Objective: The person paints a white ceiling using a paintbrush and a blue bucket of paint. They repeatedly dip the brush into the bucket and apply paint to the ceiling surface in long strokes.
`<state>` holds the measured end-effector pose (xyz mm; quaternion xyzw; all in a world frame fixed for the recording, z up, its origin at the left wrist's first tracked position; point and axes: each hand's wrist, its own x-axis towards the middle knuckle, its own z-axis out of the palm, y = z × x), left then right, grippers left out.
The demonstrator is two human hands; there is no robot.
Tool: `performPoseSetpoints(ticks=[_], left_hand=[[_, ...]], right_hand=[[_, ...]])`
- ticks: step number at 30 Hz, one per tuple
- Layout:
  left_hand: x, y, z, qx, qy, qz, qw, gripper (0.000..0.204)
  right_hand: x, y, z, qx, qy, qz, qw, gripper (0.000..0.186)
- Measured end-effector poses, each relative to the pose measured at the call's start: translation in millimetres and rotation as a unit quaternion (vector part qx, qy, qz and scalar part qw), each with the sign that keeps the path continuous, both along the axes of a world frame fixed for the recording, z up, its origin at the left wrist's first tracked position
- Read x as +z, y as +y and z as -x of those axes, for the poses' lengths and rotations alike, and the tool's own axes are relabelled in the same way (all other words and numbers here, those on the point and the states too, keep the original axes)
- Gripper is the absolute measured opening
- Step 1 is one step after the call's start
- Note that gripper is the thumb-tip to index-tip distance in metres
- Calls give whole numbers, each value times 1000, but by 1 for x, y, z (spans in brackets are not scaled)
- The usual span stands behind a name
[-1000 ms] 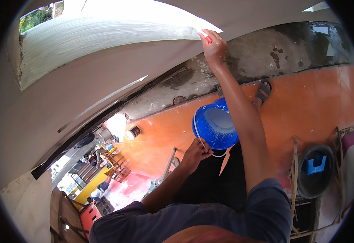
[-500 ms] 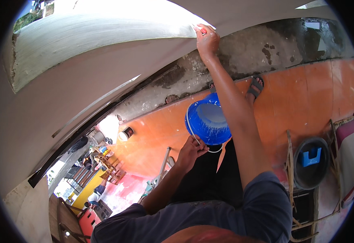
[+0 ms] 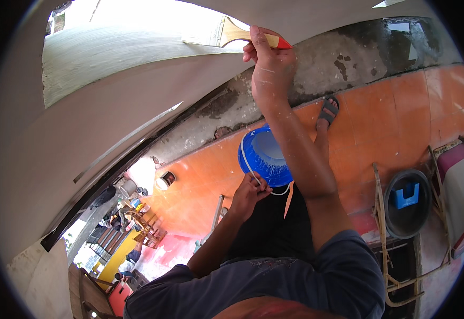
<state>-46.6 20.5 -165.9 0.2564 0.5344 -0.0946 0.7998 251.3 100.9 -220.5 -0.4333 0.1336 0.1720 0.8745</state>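
Observation:
My right hand (image 3: 274, 69) is raised at the top of the view, closed around the wooden handle of a paintbrush (image 3: 235, 33) with a red tip. Its pale bristles meet the bright, whitish surface (image 3: 115, 61) of a wall opening. Lower down, my left hand (image 3: 250, 195) grips the thin white bail handle of a blue bucket (image 3: 275, 177). Inside the bucket is whitish paint, with streaks and splashes on its inner wall. My right forearm covers the bucket's right side.
Orange floor tiles (image 3: 386, 114) run along the stained grey wall base (image 3: 317, 74). At right, a round black tub (image 3: 407, 226) holding a blue piece sits within a light wooden frame. A small paint can (image 3: 164, 182) lies left. Another person (image 3: 129, 265) is at lower left.
My right hand has come nearer and turned, and the paintbrush is now plainly visible. The left hand keeps its hold on the bucket's handle; the view has shifted slightly.

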Motion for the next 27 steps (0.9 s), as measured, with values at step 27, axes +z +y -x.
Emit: performPoseSetpoints(ticks=[27], left_hand=[[22,-11,-10,-5,-9,6,1000,27]], right_hand=[[149,-5,-13,56,-171,-58,982,16]])
